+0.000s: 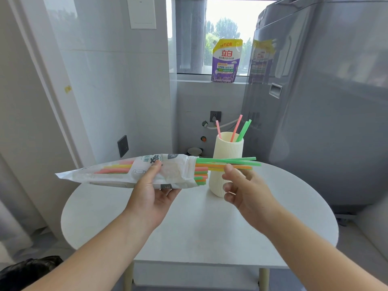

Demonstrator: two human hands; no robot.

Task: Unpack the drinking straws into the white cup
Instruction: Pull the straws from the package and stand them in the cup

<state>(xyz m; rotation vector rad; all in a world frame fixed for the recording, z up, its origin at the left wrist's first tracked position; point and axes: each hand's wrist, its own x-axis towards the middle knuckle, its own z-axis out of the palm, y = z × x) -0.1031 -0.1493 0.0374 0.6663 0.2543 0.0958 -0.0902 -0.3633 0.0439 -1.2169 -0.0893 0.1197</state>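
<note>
Your left hand (154, 186) grips the translucent white plastic straw packet (117, 173) mid-length, held level above the round white table (189, 227). Printed label and your thumb hide most of the contents, so the count inside is unreadable; only pink, yellow, green and orange bands show through.

Your right hand (241, 185) pinches a small bunch of thin green and orange straws (228, 162) sticking out of the packet's open end, about four, overlap makes it uncertain. They cross in front of the ribbed white cup (227, 164), partly covering it.

Cup stands on the table behind both hands and holds four upright straws (237, 129): two pink, two green. Their lower ends are hidden inside.
</note>
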